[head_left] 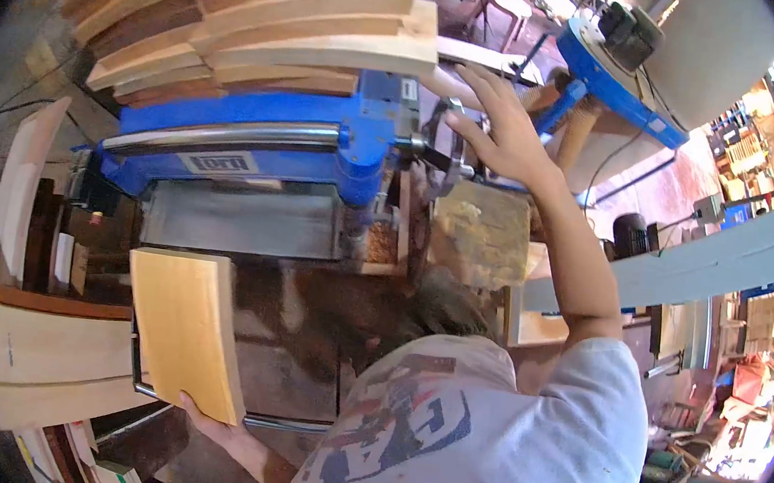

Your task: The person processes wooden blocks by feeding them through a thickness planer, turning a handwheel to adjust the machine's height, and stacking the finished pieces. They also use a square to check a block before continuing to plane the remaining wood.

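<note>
My left hand (215, 427) grips the near end of a thick, pale wooden board (184, 329), thumb on its top face. The board is held in front of the metal feed table (241, 215) of a blue thickness planer (231, 107). My right hand (505, 127) is at the dark handwheel (444, 144) on the planer's right side, open, fingers stretched out and thumb apart. Some of the wheel is hidden behind the hand. A chrome roller bar (224, 135) runs along the planer's top.
Long curved wooden pieces (314, 36) are stacked on the planer. Wood shavings (379, 241) lie beside the feed table. A worn wooden block (480, 235) stands below my right forearm. At upper right is a blue machine (603, 66) with a hose. More boards (24, 194) lean at left.
</note>
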`<action>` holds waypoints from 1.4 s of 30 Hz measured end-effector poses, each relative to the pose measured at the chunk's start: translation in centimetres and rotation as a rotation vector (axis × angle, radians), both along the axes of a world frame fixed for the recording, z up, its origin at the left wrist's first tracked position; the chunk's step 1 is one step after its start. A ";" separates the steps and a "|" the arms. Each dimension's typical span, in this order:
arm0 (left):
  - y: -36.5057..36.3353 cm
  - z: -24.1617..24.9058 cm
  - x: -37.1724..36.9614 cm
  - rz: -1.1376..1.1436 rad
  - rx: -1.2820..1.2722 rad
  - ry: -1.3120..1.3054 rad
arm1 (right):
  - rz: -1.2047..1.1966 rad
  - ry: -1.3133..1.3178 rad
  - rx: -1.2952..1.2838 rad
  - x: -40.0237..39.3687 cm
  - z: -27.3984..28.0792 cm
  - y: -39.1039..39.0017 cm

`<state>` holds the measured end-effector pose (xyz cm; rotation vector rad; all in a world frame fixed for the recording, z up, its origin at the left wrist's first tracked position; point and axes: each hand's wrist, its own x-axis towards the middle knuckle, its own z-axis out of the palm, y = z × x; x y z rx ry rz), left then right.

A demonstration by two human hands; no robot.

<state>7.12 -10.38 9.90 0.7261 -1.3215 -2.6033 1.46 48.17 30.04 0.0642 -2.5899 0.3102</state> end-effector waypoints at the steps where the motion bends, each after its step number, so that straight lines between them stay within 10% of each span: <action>1: -0.4 -0.1 -0.1 -0.021 0.043 0.009 | -0.020 0.014 -0.034 0.0 -0.9 0.4; 13: 2.2 1.8 1.3 -0.070 -0.128 0.014 | -0.156 0.074 0.018 2.1 -2.0 -0.1; 26: 5.5 -14.0 -13.7 -0.079 0.246 0.048 | -0.598 0.125 0.078 19.1 -3.2 5.1; 35: 11.3 -18.1 -22.7 0.085 -0.211 -0.159 | -0.594 0.092 -0.199 21.0 -11.2 5.0; 38: 15.3 -13.2 -22.7 0.332 -0.343 -0.004 | -0.532 0.112 -0.142 18.3 -10.0 4.9; 39: 15.5 -8.2 -21.2 0.220 -0.805 -0.272 | -0.526 0.161 -0.144 17.7 -9.5 5.4; 42: 16.8 -9.6 -22.5 0.258 -0.979 -0.162 | -0.543 0.332 -0.100 14.9 -6.8 6.9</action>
